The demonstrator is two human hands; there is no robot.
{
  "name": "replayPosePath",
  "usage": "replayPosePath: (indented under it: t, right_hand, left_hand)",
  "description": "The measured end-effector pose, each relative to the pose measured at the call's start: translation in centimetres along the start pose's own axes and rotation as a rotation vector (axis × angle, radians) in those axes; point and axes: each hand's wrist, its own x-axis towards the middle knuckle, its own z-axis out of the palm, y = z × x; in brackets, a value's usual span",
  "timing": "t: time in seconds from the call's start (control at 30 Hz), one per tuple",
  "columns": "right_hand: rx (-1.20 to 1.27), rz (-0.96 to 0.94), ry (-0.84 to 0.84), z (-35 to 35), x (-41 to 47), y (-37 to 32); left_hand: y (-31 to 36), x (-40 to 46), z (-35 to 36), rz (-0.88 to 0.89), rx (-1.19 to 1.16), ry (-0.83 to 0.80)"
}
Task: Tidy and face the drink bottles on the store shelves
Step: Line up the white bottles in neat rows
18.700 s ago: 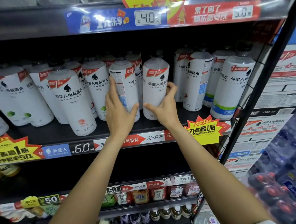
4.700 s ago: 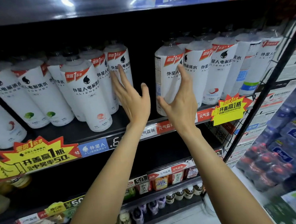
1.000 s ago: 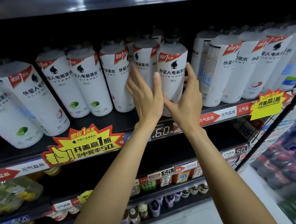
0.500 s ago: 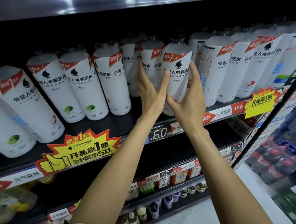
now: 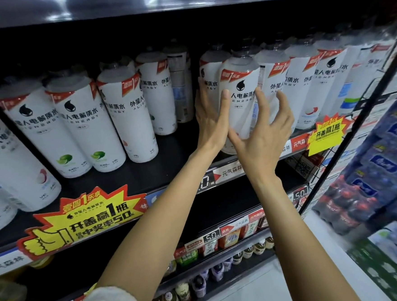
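Both hands [image 5: 238, 133] flank one white bottle [image 5: 241, 93] at the shelf [image 5: 161, 174] edge.

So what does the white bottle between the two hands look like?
The tall white plastic bottle has a rounded shoulder, a dark cap, a red banner, a black drop logo and black Chinese lettering. It stands upright near the front edge of the black shelf, label facing out, ahead of other white bottles. The left hand lies flat on its left side; the right hand spreads around its right side, thumb near its lower part.
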Motion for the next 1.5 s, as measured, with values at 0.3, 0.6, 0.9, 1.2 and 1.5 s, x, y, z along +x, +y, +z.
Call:
replayPosePath:
  t: [0.3,0.6,0.9,1.2,1.5]
  right_hand:
    - [0.066,0.01,-0.031,0.0,0.0,-0.1]
    - [0.176,-0.065,-0.023,-0.7,-0.5,-0.1]
    - [0.604,-0.291,-0.321,2.3,-1.4,-7.7]
    - [0.737,-0.02,-0.7,8.2,1.8,-9.9]
    - [0.705,-0.119,-0.773,10.3,1.3,-11.7]
  left_hand:
    - [-0.2,0.0,0.8,-0.026,-0.018,-0.008]
    - [0.0,-0.9,-3.5,-0.013,0.073,0.017]
    - [-2.4,-3.5,-13.2,0.466,1.174,0.654]
    - [-3.0,-1.9,-14.2,0.326,1.399,0.502]
    - [-3.1,-2.0,-16.2,0.367,1.437,0.42]
